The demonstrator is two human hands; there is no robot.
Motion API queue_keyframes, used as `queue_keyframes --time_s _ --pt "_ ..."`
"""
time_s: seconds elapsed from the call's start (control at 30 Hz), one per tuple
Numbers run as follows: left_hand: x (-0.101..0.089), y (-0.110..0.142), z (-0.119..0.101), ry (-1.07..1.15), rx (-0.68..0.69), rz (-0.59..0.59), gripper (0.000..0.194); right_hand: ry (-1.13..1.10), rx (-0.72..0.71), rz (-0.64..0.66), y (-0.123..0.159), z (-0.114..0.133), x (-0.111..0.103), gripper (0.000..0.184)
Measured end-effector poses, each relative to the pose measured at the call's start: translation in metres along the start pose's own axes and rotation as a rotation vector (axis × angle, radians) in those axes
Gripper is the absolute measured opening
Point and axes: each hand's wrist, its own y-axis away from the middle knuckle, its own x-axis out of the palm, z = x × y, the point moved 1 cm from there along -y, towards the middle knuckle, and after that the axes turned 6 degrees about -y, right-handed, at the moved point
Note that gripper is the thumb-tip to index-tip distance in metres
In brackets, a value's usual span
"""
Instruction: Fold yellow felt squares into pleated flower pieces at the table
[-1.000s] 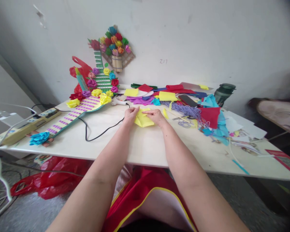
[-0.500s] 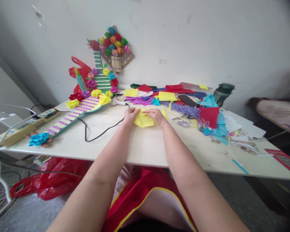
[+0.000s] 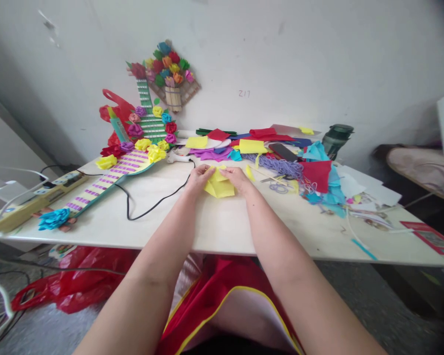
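Your left hand (image 3: 198, 178) and right hand (image 3: 237, 178) pinch the yellow sheet (image 3: 219, 188) over the worktop (image 3: 222, 224) — fingers (image 3: 207, 171) closed on either side, apparently shaping it — next move seemingly wants light, even pressure.

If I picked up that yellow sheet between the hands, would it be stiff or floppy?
The yellow sheet is probably floppy, since creases cross it between the left hand and right hand. It looks thin, so it is likely very light. Its broad, flattish shape suggests it would crumple or slide rather than roll if pushed.
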Motion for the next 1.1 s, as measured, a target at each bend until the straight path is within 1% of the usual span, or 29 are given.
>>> queue_keyframes --time_s 0.13,0.37,0.57,0.77,0.97,1.1 --pt "0.001 0.0 -0.0002 0.0 -0.011 0.004 0.036 0.033 -0.038 -0.032 0.0006 0.002 0.0016 0.023" --pt "-0.0006 0.0004 -0.0003 -0.041 -0.062 0.021 0.036 0.169 -0.113 -0.066 -0.0009 0.0008 0.002 0.024" --pt "-0.0016 0.0013 0.0005 -0.014 -0.082 0.062 0.037 0.284 -0.161 -0.029 -0.0002 0.0025 0.0039 0.022" --pt "-0.0013 0.0012 0.0016 0.015 -0.058 0.042 0.037 0.287 -0.152 -0.031 0.0013 0.0037 0.0046 0.022" --pt "-0.0013 0.0028 0.0013 0.007 -0.047 0.036 0.037 0.274 -0.184 -0.031 0.0011 0.0023 0.0045 0.021" --pt "-0.0006 0.0018 0.0015 -0.041 -0.024 0.004 0.034 0.251 -0.171 -0.041 -0.0005 0.0009 0.0046 0.022"
